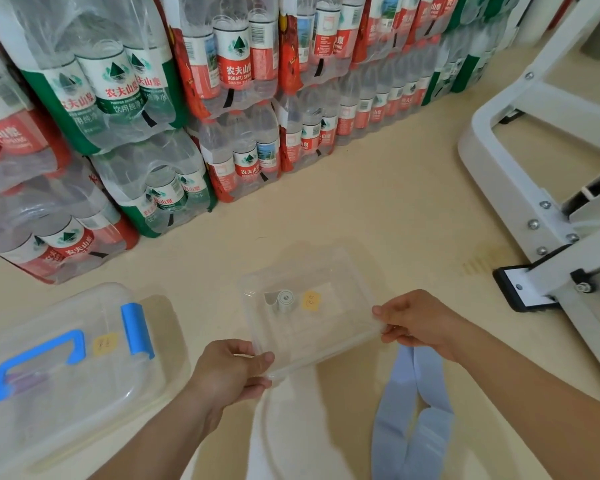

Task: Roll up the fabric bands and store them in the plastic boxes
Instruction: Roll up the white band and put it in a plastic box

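Both grips hold the near rim of a clear plastic box [329,353]. The left hand [236,370] pinches its near-left corner, thumb on top and fingers curled beneath. The right hand [420,323] pinches the near-right corner, and both forearms reach forward from the lower edge of the view.

Beyond the grips, shrink-wrapped packs of bottled water [236,98] stand stacked along the floor [378,202]. Well to the right of the right grip stands a white metal frame [520,174]. Left of the left grip sits a closed plastic box [66,386] with a blue handle [37,360].

Just below the right grip, a pale blue fabric band [413,424] lies looped on the floor. Inside the held box, ahead of the grips and between them, rest a rolled grey band [284,299] and, just beside it, a yellow sticker [310,301].
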Demonstrator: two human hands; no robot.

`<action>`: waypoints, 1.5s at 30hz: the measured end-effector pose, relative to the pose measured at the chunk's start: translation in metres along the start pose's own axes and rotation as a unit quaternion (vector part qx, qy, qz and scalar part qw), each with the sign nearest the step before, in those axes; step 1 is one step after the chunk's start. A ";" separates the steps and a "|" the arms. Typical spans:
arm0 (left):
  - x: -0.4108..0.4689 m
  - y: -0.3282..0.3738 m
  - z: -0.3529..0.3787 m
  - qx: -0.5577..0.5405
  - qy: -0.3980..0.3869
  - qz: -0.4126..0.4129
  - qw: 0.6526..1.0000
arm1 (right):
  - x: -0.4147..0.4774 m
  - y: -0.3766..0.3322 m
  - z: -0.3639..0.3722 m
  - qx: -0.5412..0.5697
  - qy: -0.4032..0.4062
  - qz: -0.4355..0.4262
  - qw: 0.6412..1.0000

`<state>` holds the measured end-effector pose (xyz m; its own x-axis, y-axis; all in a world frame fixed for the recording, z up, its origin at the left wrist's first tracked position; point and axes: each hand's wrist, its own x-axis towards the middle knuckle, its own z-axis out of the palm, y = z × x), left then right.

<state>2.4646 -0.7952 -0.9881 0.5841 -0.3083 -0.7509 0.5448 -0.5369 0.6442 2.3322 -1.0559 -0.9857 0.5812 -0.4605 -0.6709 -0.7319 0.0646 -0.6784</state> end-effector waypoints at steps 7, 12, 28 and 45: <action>0.000 0.002 0.004 0.046 0.021 0.005 0.999 | -0.003 -0.002 0.000 -0.033 -0.006 0.000 0.999; 0.000 0.018 -0.007 0.062 0.004 -0.015 0.998 | 0.004 -0.019 -0.003 -0.035 -0.005 0.016 0.999; 0.075 0.059 -0.011 -0.011 0.123 0.105 0.987 | 0.085 -0.065 0.039 0.120 0.121 0.011 0.985; 0.042 0.044 -0.010 0.306 0.234 0.392 0.836 | 0.079 -0.070 0.035 0.047 0.105 0.032 0.993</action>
<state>2.5190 -0.8240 -0.9902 0.8666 -0.4895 0.0976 -0.4412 -0.6598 0.6084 2.4418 -1.0655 -1.0018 0.4415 -0.6260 -0.6428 -0.7223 0.1769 -0.6685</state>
